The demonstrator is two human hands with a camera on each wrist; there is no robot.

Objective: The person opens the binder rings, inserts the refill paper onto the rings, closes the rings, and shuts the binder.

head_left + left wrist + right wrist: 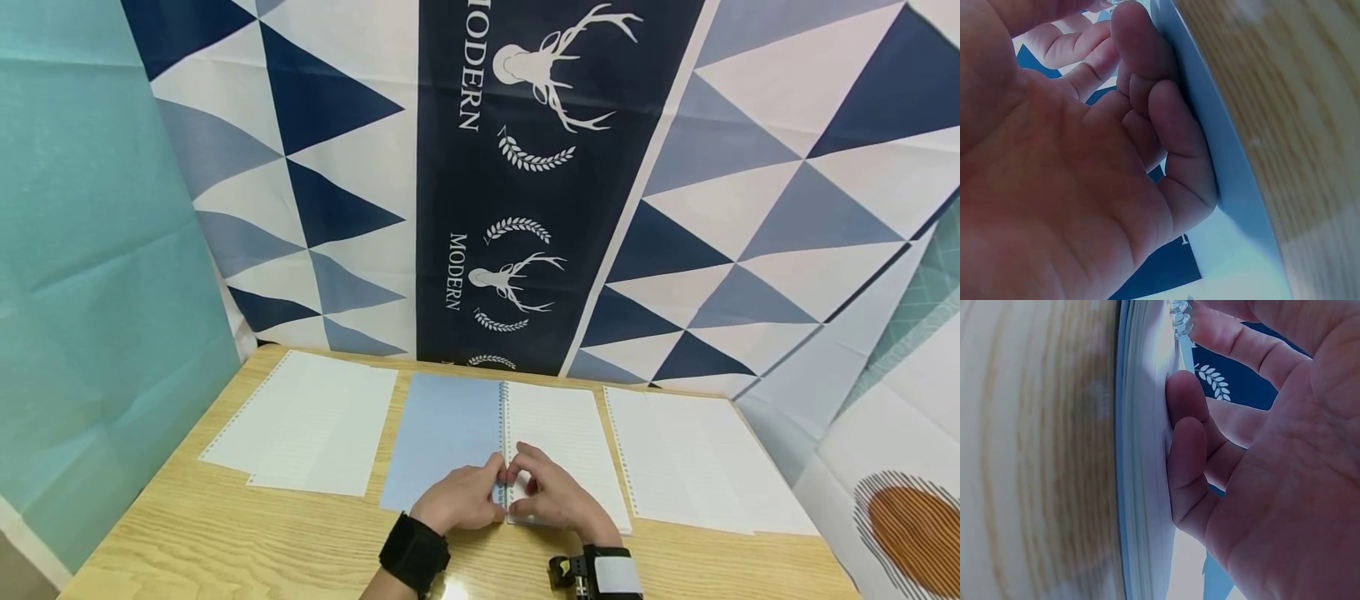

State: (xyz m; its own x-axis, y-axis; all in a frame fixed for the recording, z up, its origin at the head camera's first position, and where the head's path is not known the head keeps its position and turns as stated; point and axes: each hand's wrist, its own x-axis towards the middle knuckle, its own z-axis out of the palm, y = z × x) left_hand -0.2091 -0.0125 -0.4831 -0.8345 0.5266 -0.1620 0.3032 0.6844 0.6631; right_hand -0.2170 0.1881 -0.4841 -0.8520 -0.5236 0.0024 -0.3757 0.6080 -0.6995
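Observation:
An open loose-leaf notebook lies on the table, its blue cover (442, 417) on the left and a stack of lined pages (562, 417) on the right. Clear binding rings (503, 408) run down its middle. My left hand (463, 497) grips the binding's near part from the cover side, its other fingers curled against the blue cover (1210, 137). Opposite it, my right hand (553, 492) grips the same rings (1182, 319) from the page side, two fingertips resting on the top sheet. Part of the binding is hidden behind the fingers.
Loose punched sheets (315, 425) overlap on the table's left side. More punched sheets (697, 458) lie to the right of the notebook. A patterned cloth (510, 192) hangs behind the wooden table (225, 533). Both wrists wear dark bands.

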